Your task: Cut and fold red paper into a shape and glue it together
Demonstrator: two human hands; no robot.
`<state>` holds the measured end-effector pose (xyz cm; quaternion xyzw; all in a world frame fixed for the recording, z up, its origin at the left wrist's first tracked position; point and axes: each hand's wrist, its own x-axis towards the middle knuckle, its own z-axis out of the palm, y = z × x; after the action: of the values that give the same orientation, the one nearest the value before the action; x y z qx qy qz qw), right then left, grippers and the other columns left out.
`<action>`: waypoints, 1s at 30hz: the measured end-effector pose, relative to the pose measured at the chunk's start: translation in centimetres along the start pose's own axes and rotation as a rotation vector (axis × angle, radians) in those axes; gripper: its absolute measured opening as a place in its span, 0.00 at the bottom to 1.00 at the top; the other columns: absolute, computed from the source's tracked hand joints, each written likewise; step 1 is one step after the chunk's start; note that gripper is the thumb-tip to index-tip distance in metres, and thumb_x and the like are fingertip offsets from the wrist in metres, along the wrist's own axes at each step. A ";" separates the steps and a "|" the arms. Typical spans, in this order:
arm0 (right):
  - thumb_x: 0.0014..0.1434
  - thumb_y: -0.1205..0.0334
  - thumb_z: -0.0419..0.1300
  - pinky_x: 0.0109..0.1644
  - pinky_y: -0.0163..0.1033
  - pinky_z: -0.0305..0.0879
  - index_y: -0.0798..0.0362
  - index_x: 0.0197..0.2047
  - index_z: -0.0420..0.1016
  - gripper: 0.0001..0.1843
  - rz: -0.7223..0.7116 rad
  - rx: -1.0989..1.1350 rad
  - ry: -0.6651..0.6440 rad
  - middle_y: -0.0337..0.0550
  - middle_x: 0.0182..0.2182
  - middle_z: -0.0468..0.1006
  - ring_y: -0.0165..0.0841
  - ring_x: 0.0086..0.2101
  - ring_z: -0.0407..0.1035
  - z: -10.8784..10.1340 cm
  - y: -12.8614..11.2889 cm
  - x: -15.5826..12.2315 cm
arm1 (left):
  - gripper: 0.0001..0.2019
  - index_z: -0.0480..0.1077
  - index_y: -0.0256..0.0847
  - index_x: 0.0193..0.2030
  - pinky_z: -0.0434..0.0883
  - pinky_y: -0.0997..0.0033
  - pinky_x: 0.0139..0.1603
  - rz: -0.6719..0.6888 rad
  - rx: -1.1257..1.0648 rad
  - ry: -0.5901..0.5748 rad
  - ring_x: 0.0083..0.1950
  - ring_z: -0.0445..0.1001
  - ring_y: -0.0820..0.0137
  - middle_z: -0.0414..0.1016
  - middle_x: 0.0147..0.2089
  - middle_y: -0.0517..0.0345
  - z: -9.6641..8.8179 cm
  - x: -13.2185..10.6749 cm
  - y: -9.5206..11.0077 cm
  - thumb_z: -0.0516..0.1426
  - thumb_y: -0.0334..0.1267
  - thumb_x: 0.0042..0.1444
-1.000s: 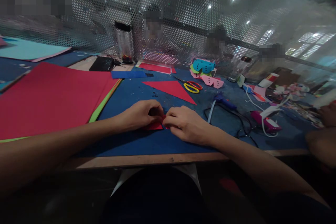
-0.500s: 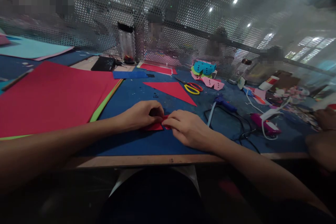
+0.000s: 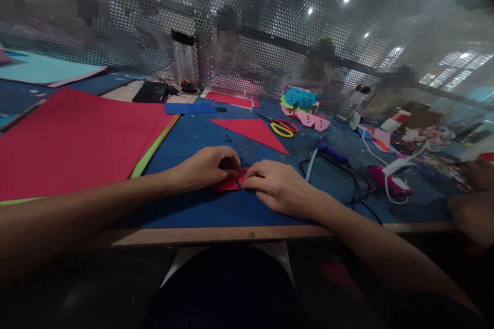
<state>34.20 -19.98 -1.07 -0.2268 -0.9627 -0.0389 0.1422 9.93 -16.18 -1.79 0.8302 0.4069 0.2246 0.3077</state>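
Note:
Close to the table's front edge, a small folded piece of red paper point(image 3: 228, 185) lies under my fingers, its outline partly covered. My left hand point(image 3: 210, 167) is closed on its left part, thumb and fingers pinched together. From the other side my right hand point(image 3: 280, 185) presses bent fingertips onto its right part. Beyond my hands lies a red paper triangle point(image 3: 257, 133), flat on the blue tabletop. Scissors point(image 3: 283, 127) with yellow and red handles rest just past it.
Large red sheets point(image 3: 85, 144) are stacked at left. Purple glue gun point(image 3: 332, 151), pink glue gun point(image 3: 389, 182) and cords lie at right. Cut paper masks point(image 3: 301, 100) sit near the mesh screen point(image 3: 262, 51). A glass bottle point(image 3: 185, 61) stands behind. Another person's hand point(image 3: 478, 175) shows far right.
My right fingertips have shifted slightly right along the folded red paper, showing a little more of its middle. My left hand stays in nearly the same place.

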 end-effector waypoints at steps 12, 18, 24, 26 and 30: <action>0.69 0.69 0.56 0.48 0.42 0.67 0.51 0.49 0.78 0.11 -0.001 -0.041 -0.007 0.47 0.50 0.79 0.38 0.46 0.70 -0.1 0.1 -0.5 | 0.11 0.77 0.39 0.39 0.66 0.74 0.30 -0.015 -0.019 -0.003 0.30 0.73 0.70 0.77 0.32 0.60 -0.1 0.0 0.5 0.60 0.43 0.55; 0.66 0.72 0.56 0.50 0.42 0.69 0.53 0.50 0.77 0.13 0.039 0.066 0.050 0.47 0.48 0.80 0.37 0.46 0.72 0.0 0.0 -0.3 | 0.11 0.76 0.39 0.40 0.65 0.75 0.29 -0.021 -0.021 -0.010 0.28 0.71 0.72 0.76 0.30 0.61 -0.1 -0.1 0.2 0.60 0.43 0.56; 0.67 0.73 0.55 0.54 0.43 0.69 0.53 0.46 0.77 0.11 0.056 0.113 0.045 0.47 0.47 0.81 0.37 0.48 0.73 -0.1 0.1 -0.1 | 0.10 0.76 0.39 0.40 0.65 0.75 0.29 -0.008 0.001 0.005 0.28 0.71 0.72 0.76 0.31 0.61 0.0 0.0 0.2 0.60 0.43 0.56; 0.66 0.73 0.55 0.54 0.43 0.69 0.53 0.44 0.77 0.11 0.061 0.127 0.049 0.47 0.47 0.81 0.37 0.48 0.73 0.0 0.1 -0.1 | 0.10 0.76 0.39 0.39 0.65 0.75 0.30 -0.002 0.005 0.006 0.28 0.71 0.72 0.76 0.30 0.61 0.0 0.0 0.1 0.60 0.43 0.56; 0.64 0.75 0.54 0.53 0.43 0.69 0.53 0.46 0.76 0.14 0.079 0.141 0.058 0.47 0.45 0.80 0.37 0.46 0.72 0.0 0.0 0.0 | 0.10 0.76 0.39 0.39 0.66 0.74 0.31 0.001 -0.009 0.006 0.30 0.72 0.71 0.77 0.31 0.60 0.0 0.0 0.0 0.60 0.42 0.56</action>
<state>34.19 -19.93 -1.09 -0.2527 -0.9488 0.0279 0.1873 9.99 -16.17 -1.77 0.8283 0.4064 0.2289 0.3104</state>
